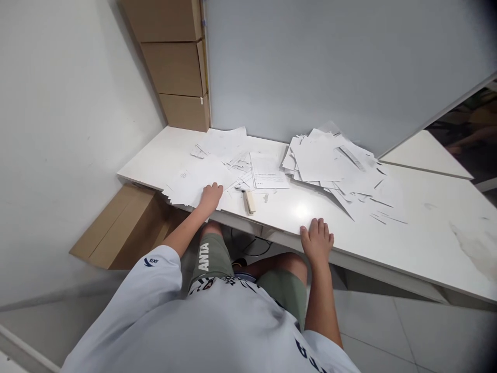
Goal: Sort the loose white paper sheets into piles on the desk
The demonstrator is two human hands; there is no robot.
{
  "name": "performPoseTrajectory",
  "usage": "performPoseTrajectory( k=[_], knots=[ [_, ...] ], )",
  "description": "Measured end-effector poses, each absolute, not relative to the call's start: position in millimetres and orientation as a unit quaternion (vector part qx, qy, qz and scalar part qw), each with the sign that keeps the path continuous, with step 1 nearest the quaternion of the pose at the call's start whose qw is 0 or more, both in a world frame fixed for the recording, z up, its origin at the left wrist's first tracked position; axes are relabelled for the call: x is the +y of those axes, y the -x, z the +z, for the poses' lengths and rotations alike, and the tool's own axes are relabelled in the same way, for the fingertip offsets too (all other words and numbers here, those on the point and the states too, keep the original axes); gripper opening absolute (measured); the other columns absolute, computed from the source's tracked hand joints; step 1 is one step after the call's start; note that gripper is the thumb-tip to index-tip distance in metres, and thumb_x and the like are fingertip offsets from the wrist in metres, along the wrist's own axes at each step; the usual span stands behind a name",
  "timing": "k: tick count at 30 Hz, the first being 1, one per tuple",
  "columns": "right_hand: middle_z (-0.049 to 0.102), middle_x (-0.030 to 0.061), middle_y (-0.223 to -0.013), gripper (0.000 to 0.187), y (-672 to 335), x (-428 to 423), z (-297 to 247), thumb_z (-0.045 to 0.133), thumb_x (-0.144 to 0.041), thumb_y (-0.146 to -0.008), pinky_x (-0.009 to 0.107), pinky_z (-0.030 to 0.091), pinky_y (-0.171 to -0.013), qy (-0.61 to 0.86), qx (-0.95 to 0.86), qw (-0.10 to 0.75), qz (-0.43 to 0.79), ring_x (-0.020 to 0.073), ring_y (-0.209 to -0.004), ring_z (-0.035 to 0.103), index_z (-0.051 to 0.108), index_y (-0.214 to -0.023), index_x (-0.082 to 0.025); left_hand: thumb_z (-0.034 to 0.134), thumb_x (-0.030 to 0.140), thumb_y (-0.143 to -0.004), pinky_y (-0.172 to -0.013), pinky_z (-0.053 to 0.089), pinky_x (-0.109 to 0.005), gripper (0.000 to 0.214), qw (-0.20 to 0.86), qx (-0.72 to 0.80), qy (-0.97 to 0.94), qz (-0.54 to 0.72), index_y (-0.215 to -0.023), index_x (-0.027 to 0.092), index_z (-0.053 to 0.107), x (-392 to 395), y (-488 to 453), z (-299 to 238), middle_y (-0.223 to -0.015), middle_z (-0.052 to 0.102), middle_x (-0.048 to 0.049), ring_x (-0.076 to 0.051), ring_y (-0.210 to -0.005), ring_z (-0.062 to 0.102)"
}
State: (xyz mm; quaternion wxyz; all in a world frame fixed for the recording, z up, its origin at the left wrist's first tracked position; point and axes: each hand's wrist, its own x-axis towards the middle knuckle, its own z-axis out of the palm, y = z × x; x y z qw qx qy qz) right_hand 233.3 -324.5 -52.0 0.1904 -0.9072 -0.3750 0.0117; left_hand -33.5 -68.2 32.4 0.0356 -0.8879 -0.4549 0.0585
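The left hand (212, 199) rests flat, unpinching, on loose white paper sheets (190, 184); the right hand (316, 241) curls over the edge of the white table (423, 243). A slim cream stapler (248, 202) lies lengthwise toward the person, just right of the left hand, nearer it than the right.

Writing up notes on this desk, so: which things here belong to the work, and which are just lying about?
Belonging to the work:
left hand, on loose white papers
second paper heap
cream stapler
right hand, at the edge of the white desk

Just lying about:
stacked cardboard boxes
flattened cardboard
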Motion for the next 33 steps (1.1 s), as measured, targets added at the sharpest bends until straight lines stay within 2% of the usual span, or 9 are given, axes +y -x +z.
performPoseTrajectory(
  k=[7, 11, 15, 18, 20, 23, 26, 29, 33],
  knots=[
    [0.030, 0.0199, -0.156, 0.070, -234, -325, -54, 0.022, -0.048, -0.092, 0.059, 0.021, -0.113, 0.907, -0.373, 0.197, 0.012, 0.0334, -0.145, 0.025, 0.034, -0.148, -0.008, 0.035, -0.003, -0.085, -0.084, 0.041, -0.039, 0.042, 0.033, -0.451, 0.891, 0.037, -0.119, 0.011, 0.055, -58, 45, 35, -0.112, 0.057, -0.0188, -0.030, -0.104, 0.057],
    [0.031, 0.0198, -0.155, 0.068, -234, -325, -55, 0.022, -0.047, -0.093, 0.059, 0.023, -0.112, 0.905, -0.377, 0.198, 0.002, 0.0332, -0.144, 0.026, 0.034, -0.148, -0.009, 0.040, 0.012, -0.091, -0.093, 0.039, -0.046, 0.034, 0.027, -0.462, 0.886, 0.023, -0.122, 0.009, 0.054, -57, 36, 37, -0.116, 0.058, -0.0208, -0.034, -0.112, 0.054],
    [0.032, 0.0197, -0.155, 0.069, -233, -324, -56, 0.022, -0.049, -0.093, 0.058, 0.022, -0.113, 0.906, -0.375, 0.197, -0.002, 0.0335, -0.144, 0.027, 0.036, -0.147, -0.007, 0.046, 0.031, -0.094, -0.110, 0.024, -0.053, 0.050, 0.018, -0.449, 0.893, -0.004, -0.138, 0.009, 0.044, -50, 4, 35, -0.141, 0.046, -0.0221, -0.042, -0.139, 0.028],
    [0.032, 0.0196, -0.155, 0.068, -233, -323, -55, 0.023, -0.047, -0.094, 0.057, 0.022, -0.114, 0.907, -0.375, 0.193, -0.004, 0.0333, -0.144, 0.027, 0.037, -0.147, -0.007, 0.043, 0.038, -0.096, -0.105, 0.032, -0.054, 0.057, -0.021, -0.455, 0.890, 0.032, -0.145, 0.011, 0.036, -40, -17, 33, -0.149, 0.037, -0.0224, -0.044, -0.137, 0.031],
    [0.032, 0.0195, -0.155, 0.067, -232, -322, -54, 0.023, -0.046, -0.094, 0.057, 0.022, -0.114, 0.907, -0.376, 0.190, -0.010, 0.0329, -0.144, 0.027, 0.037, -0.147, -0.007, 0.041, 0.035, -0.096, -0.097, 0.040, -0.050, 0.053, -0.033, -0.446, 0.893, 0.046, -0.144, 0.012, 0.038, -35, -23, 32, -0.144, 0.042, -0.0232, -0.042, -0.129, 0.041],
    [0.033, 0.0194, -0.155, 0.067, -231, -322, -52, 0.023, -0.045, -0.094, 0.056, 0.022, -0.114, 0.908, -0.376, 0.186, -0.017, 0.0328, -0.144, 0.028, 0.037, -0.147, -0.005, 0.037, 0.017, -0.095, -0.091, 0.044, -0.043, 0.049, -0.027, -0.425, 0.904, 0.039, -0.145, 0.015, 0.038, -33, -20, 33, -0.130, 0.053, -0.0214, -0.034, -0.117, 0.052],
    [0.033, 0.0192, -0.155, 0.068, -229, -322, -52, 0.023, -0.046, -0.094, 0.056, 0.022, -0.114, 0.907, -0.377, 0.187, -0.020, 0.0332, -0.143, 0.028, 0.038, -0.146, -0.005, 0.034, 0.001, -0.088, -0.085, 0.046, -0.037, 0.066, -0.005, -0.405, 0.913, 0.044, -0.152, 0.017, 0.025, -34, -9, 37, -0.117, 0.059, -0.0179, -0.027, -0.105, 0.059],
    [0.033, 0.0195, -0.155, 0.067, -231, -323, -54, 0.023, -0.046, -0.094, 0.057, 0.022, -0.114, 0.903, -0.380, 0.198, -0.022, 0.0330, -0.144, 0.028, 0.038, -0.147, -0.006, 0.035, -0.005, -0.083, -0.075, 0.048, -0.032, 0.080, 0.035, -0.377, 0.924, 0.053, -0.156, 0.021, 0.014, -34, 5, 45, -0.108, 0.061, -0.0139, -0.023, -0.092, 0.064],
    [0.033, 0.0206, -0.155, 0.065, -234, -324, -55, 0.029, -0.045, -0.093, 0.060, 0.020, -0.114, 0.896, -0.376, 0.235, -0.008, 0.0330, -0.144, 0.027, 0.038, -0.146, -0.009, 0.033, -0.006, -0.084, -0.073, 0.051, -0.029, 0.076, 0.057, -0.366, 0.924, -0.089, -0.154, 0.020, 0.019, -46, 29, 64, -0.100, 0.064, -0.0093, -0.020, -0.087, 0.066]
  ],
)
